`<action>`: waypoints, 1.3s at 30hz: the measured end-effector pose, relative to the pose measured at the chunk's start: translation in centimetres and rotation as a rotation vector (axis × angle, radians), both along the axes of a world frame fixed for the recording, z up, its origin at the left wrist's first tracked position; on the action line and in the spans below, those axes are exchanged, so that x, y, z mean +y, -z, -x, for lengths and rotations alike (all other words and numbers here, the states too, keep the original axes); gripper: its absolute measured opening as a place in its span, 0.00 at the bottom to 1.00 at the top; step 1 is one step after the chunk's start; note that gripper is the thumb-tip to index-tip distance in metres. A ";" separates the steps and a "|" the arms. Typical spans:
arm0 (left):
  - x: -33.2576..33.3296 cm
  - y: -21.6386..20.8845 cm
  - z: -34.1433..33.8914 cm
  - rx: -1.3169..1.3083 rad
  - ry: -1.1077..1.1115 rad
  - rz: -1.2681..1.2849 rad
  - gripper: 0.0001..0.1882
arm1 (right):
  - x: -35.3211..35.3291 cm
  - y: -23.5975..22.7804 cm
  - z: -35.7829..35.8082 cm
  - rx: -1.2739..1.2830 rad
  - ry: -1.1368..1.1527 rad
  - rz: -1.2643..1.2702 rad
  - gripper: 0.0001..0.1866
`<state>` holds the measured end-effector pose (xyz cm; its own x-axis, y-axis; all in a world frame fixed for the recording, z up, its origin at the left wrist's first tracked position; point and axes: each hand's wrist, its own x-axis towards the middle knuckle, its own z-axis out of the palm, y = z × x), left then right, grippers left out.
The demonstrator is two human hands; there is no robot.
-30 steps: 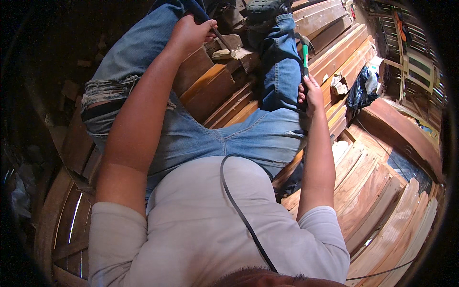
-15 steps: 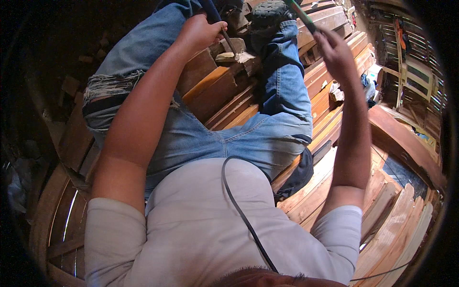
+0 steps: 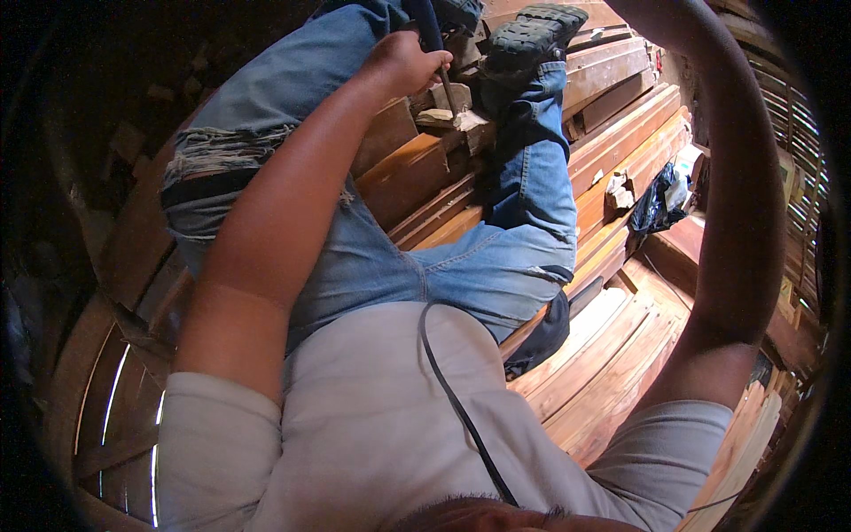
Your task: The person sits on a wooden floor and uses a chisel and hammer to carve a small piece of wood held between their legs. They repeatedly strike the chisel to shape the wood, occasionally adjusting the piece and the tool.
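My left hand (image 3: 409,64) is closed around a chisel (image 3: 428,25) with a dark blue handle. Its thin metal shaft slants down from my fist, and the tip meets a rough, pale broken part of a wooden block (image 3: 470,120) between my legs. A loose-looking wood chip (image 3: 434,116) lies beside that tip. My right forearm (image 3: 740,177) rises along the right side and bends over the top edge. The right hand itself is outside the picture, so what it holds is hidden.
Reddish-brown boards (image 3: 620,133) lie stacked between and right of my legs. A dark shoe (image 3: 532,40) rests at the top. At the right are a black plastic bag (image 3: 658,199) and pale planks (image 3: 603,355). A black cable (image 3: 456,412) runs down my shirt.
My right arm has swung up and outward, carrying its hand and the green-handled tool out of view. The left hand still grips the chisel and sits slightly right and lower in the picture.
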<state>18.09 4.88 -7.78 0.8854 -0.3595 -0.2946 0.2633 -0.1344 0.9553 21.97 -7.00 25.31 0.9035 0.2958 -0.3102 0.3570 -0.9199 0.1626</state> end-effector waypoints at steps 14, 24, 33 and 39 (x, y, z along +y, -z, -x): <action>-0.1 -0.9 1.3 -0.049 -0.032 -0.077 0.17 | 4.4 1.2 1.0 -0.055 -0.049 0.011 0.18; -0.5 -0.3 1.5 0.001 -0.092 -0.030 0.16 | 3.0 2.8 -0.4 -0.182 -0.155 -0.165 0.17; -0.2 0.3 1.1 0.019 -0.091 -0.059 0.16 | 2.0 2.6 -1.8 0.015 -0.328 0.044 0.17; -1.3 0.3 1.0 0.059 -0.062 -0.024 0.16 | 3.1 3.3 -1.3 -0.099 -0.086 -0.086 0.18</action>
